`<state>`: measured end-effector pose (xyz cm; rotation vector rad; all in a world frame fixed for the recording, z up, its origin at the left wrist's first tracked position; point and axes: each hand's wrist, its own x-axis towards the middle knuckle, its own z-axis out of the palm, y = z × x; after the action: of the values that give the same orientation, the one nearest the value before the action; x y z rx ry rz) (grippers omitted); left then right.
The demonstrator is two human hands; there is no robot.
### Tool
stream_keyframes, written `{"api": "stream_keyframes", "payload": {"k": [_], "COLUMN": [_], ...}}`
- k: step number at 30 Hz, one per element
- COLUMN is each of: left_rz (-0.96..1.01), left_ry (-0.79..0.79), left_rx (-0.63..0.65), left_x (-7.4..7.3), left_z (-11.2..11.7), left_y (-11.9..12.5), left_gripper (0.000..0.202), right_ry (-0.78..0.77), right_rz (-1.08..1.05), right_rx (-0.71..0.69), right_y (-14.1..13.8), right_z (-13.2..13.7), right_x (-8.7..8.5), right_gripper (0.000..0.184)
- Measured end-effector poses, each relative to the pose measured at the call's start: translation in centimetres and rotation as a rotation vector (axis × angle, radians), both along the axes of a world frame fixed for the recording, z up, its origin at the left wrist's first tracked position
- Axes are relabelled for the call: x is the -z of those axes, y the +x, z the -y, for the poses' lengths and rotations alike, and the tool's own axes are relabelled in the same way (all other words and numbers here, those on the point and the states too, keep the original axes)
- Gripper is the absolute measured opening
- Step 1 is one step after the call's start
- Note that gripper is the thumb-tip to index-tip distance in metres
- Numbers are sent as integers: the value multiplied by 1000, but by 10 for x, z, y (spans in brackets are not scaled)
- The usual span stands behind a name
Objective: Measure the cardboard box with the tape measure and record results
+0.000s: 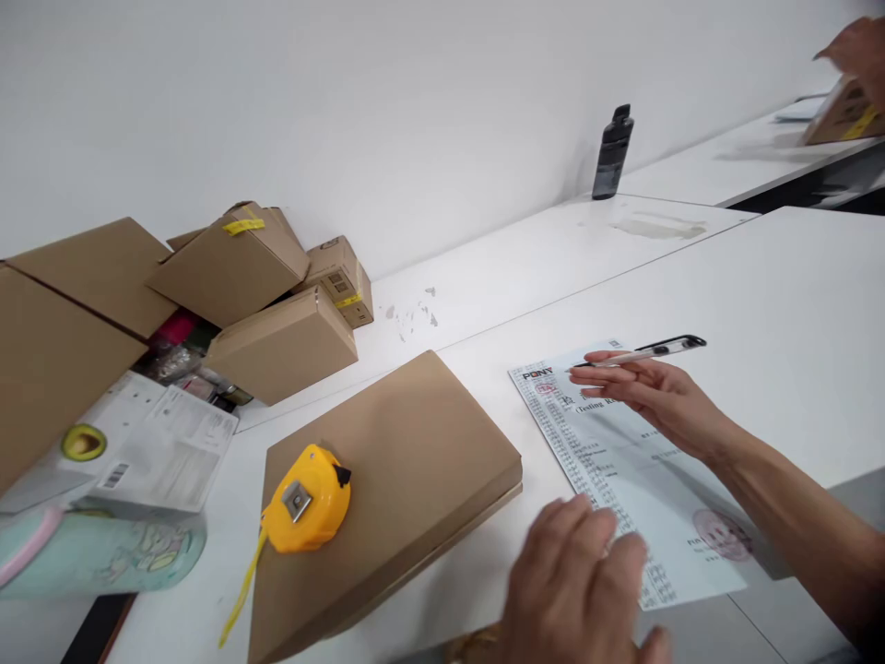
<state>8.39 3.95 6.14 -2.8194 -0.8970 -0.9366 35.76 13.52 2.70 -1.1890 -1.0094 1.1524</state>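
Observation:
My right hand (650,392) holds a pen (674,347) with a clear barrel and black clip, its fingers stretched toward the left over a printed sheet (664,526). The sheet lies flat on the table and carries a PONY heading and a round pinkish stamp. My left hand (577,590), slightly blurred, is in front of the sheet's near left edge, fingers loosely bent and apart, with nothing seen in it. To its left, a flat brown cardboard box (407,443) bears a yellow tape measure (311,498), whose yellow strap hangs over the box's edge.
Several cardboard boxes (283,346) are piled at the back left, by a white avocado-printed package (159,443) and a mint bottle (138,553) lying on its side. A dark bottle (612,157) stands near the wall. Another person's hand (861,55) is above a box (843,115) at the far right.

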Motion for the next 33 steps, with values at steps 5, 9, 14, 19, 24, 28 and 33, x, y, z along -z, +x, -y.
{"api": "stream_keyframes", "payload": {"k": [5, 9, 14, 19, 24, 28, 33], "left_rz": [-348, -456, -470, -416, -364, -358, -382], "left_ry": [-181, -231, -175, -192, -208, -142, -88], "left_rx": [23, -18, -10, 7, -12, -38, -67], "left_x": [42, 57, 65, 68, 73, 73, 72], "left_z": [-36, -61, -69, -70, -69, -68, -68], "left_y": [79, 91, 90, 89, 89, 91, 92], "left_gripper": [78, 90, 90, 83, 82, 80, 82], "right_ry": [-24, -79, -126, -81, -60, -51, -38], "right_rz": [154, 118, 164, 292, 324, 532, 634], "right_rx": [175, 100, 74, 128, 185, 213, 180], "right_y": [-16, -21, -22, -20, -20, -21, -22], "right_z": [-2, -11, -17, -17, -15, -13, -12], "right_x": [13, 26, 39, 48, 52, 50, 45], "right_gripper": [38, 49, 40, 36, 34, 31, 27]}}
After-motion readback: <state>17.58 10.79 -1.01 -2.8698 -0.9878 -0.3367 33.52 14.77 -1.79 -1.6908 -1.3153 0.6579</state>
